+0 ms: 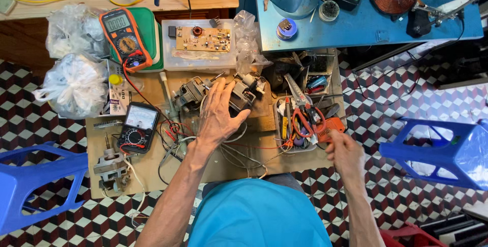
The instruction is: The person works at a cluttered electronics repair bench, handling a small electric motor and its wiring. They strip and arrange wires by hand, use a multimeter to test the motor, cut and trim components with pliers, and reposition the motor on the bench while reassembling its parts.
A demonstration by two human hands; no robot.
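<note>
Right now our left hand lies spread, palm down, over a small grey motor assembly in the middle of the low wooden work board, fingers splayed across its top and pressing it in place. Our right hand hovers off the board's right edge, thumb and fingertips pinched together; we cannot tell what, if anything, sits between them. As far as we can judge, the motor is already opened up with its loose red and white wires trailing toward us, and none of them looks joined to a probe yet, so the work seems somewhere in the middle. Beside the motor on its left sits 1 more grey metal part. Further left we count 2 meters: 1 black analogue multimeter and 1 orange-cased digital multimeter resting on a green box. Behind the motor, 1 brown circuit board lies on a clear plastic box. To the right, 1 tray of hand tools holds red-handled scissors. We count 2 blue plastic stools, 1 on each side, and 2 knotted plastic bags at the upper left.
</note>
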